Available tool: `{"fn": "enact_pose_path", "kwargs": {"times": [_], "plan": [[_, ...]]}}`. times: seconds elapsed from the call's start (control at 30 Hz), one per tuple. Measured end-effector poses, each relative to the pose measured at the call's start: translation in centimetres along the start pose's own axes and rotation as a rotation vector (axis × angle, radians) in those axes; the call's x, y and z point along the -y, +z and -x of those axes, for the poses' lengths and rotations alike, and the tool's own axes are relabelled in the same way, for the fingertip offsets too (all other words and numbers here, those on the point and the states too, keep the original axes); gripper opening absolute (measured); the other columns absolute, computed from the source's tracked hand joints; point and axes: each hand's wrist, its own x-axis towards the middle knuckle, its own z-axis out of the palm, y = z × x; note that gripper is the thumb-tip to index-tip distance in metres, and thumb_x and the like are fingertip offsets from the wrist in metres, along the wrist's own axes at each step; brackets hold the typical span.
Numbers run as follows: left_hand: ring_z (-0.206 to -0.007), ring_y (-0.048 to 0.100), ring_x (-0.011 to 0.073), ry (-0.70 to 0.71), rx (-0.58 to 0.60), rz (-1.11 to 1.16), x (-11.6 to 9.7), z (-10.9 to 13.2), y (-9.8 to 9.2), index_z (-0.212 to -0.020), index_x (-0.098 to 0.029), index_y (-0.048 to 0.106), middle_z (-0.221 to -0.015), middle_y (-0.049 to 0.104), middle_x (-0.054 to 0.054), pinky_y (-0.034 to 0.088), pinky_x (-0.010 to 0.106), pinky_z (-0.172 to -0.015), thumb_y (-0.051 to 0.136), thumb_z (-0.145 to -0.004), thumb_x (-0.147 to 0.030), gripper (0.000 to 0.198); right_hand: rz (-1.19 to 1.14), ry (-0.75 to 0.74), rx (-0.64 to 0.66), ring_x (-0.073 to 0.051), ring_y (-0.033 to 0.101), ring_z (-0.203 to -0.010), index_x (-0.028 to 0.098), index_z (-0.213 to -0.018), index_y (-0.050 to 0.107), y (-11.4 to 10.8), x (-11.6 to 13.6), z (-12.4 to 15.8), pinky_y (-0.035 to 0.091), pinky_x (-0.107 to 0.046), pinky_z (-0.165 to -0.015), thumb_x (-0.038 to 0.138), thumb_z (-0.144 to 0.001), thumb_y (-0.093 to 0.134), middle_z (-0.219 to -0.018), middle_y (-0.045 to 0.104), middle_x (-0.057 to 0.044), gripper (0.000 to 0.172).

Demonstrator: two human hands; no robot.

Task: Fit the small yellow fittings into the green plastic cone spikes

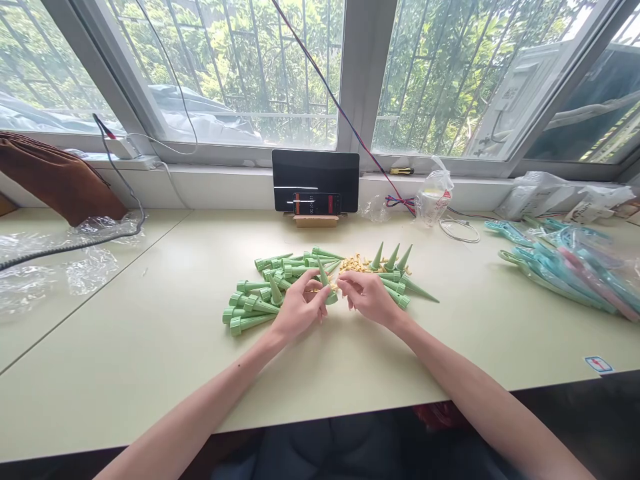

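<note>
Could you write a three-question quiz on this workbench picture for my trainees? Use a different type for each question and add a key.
1. True or false: the left hand holds a green plastic cone with its pointed tip upward.

2. Multiple choice: where is the slim black phone with a lit display relative to the large black rectangular screen?
A) Lying on top of it
B) In front of its lower part
C) Off to its left

3. Fill the gap: the soft brown leather-like bag is on the ____ side of the picture.

Key
1. True
2. B
3. left
</note>
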Motion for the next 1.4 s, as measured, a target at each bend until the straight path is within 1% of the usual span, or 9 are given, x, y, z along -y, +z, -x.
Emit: {"fn": "enact_pose_path", "kwargs": {"times": [0.23,0.4,0.5,0.73,0.83,0.93,1.03,1.17,1.4], "plan": [[-0.049,0.061,0.0116,0.014,0.014,-0.032,0.04,-0.01,-0.01,-0.118,-0.020,0.053,-0.089,0.065,0.003,0.055,0.027,-0.045,0.064,-0.084,-0.046,0.044,0.048,-0.006,0.019,-0.012,0.053,-0.048,0.020,-0.074,0.056,-0.05,-0.01,0.01,0.045,-0.026,-0.053,0.041,-0.098,0.046,-0.061,0.056,0.001,0.034],[-0.053,0.061,0.0110,0.053,0.034,-0.135,0.25,0.09,-0.11,-0.121,-0.022,0.057,-0.101,0.066,0.006,0.056,0.028,-0.050,0.069,-0.081,-0.040,0.045,0.075,0.001,0.005,-0.012,0.051,-0.046,0.020,-0.072,0.056,-0.07,-0.05,0.06,0.043,-0.026,-0.053,0.038,-0.098,0.047,-0.055,0.054,0.003,0.032],[-0.055,0.059,0.0105,0.096,0.021,-0.204,0.48,0.11,-0.17,-0.122,-0.022,0.057,-0.105,0.065,0.006,0.057,0.027,-0.050,0.067,-0.082,-0.036,0.044,0.073,0.006,0.008,-0.012,0.051,-0.045,0.020,-0.075,0.057,-0.04,-0.08,0.09,0.043,-0.026,-0.052,0.037,-0.097,0.048,-0.055,0.055,0.003,0.030],[-0.064,0.060,0.0119,0.196,0.009,-0.295,0.63,-0.02,-0.28,-0.123,-0.022,0.058,-0.109,0.066,0.007,0.060,0.028,-0.060,0.063,-0.084,-0.032,0.040,0.026,0.046,0.027,-0.012,0.052,-0.040,0.021,-0.082,0.056,-0.03,0.04,0.18,0.044,-0.026,-0.050,0.037,-0.098,0.046,-0.054,0.057,0.004,0.024],[-0.067,0.061,0.0128,0.206,0.009,-0.289,0.62,-0.05,-0.24,-0.124,-0.023,0.059,-0.112,0.066,0.007,0.060,0.028,-0.059,0.062,-0.084,-0.032,0.040,0.001,0.064,0.028,-0.011,0.052,-0.038,0.021,-0.079,0.053,-0.07,0.23,0.22,0.045,-0.025,-0.049,0.035,-0.097,0.046,-0.053,0.057,0.004,0.024],[-0.075,0.064,0.0149,0.223,-0.009,-0.307,0.57,-0.05,-0.15,-0.124,-0.022,0.059,-0.114,0.066,0.007,0.062,0.031,-0.064,0.063,-0.083,-0.033,0.042,-0.044,0.097,0.046,-0.011,0.052,-0.036,0.021,-0.079,0.052,-0.08,0.40,0.20,0.044,-0.024,-0.045,0.035,-0.097,0.045,-0.052,0.058,0.005,0.023],[-0.083,0.065,0.0166,0.254,-0.019,-0.334,0.47,-0.01,-0.07,-0.126,-0.023,0.058,-0.118,0.065,0.008,0.062,0.033,-0.072,0.064,-0.083,-0.032,0.045,-0.117,0.147,0.079,-0.011,0.052,-0.035,0.021,-0.082,0.051,-0.10,0.45,0.09,0.041,-0.022,-0.039,0.038,-0.096,0.045,-0.052,0.058,0.005,0.023],[-0.092,0.064,0.0196,0.244,-0.033,-0.360,0.33,0.04,-0.04,-0.126,-0.021,0.058,-0.124,0.062,0.010,0.061,0.033,-0.073,0.067,-0.081,-0.032,0.047,-0.192,0.186,0.110,-0.011,0.054,-0.037,0.021,-0.084,0.051,-0.14,0.37,-0.03,0.042,-0.021,-0.037,0.042,-0.095,0.047,-0.054,0.059,0.005,0.025],[-0.095,0.065,0.0216,0.245,-0.016,-0.335,-0.01,0.09,0.03,-0.113,-0.019,0.062,-0.113,0.064,0.010,0.062,0.036,-0.076,0.069,-0.080,-0.035,0.038,-0.139,0.139,0.116,-0.010,0.054,-0.042,0.019,-0.080,0.055,-0.38,0.69,0.14,0.045,-0.022,-0.046,0.042,-0.094,0.051,-0.054,0.057,0.005,0.027]]}}
